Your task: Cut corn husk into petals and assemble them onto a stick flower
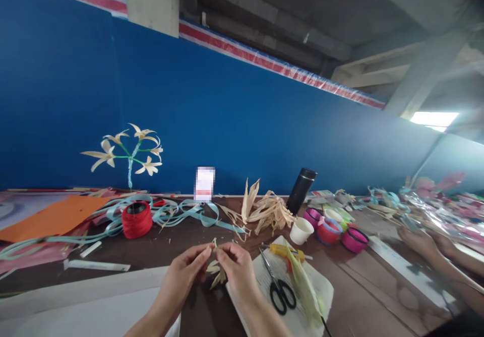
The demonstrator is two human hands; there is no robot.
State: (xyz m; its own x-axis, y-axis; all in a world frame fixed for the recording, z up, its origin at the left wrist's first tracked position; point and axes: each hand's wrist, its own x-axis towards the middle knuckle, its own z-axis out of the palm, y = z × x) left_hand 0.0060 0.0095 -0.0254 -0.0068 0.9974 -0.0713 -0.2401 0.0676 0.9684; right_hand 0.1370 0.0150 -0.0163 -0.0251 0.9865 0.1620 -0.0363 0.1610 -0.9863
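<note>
Cluttered brown table [151, 256] by blue wall [242, 125]; left hand [185, 271] and right hand [236, 269] both pinch-clamped on small husk flower [217, 278], held above table. Risk: brittle petals tear if twisted; scissors [280, 291] near right wrist

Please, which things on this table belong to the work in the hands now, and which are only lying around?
In use: left hand and right hand, both pinching the husk flower; probably also the scissors, yellow tool and husk pile close by.
Lying about: red spool, blue ribbon, black flask, white cup, finished flower sprig.
</note>
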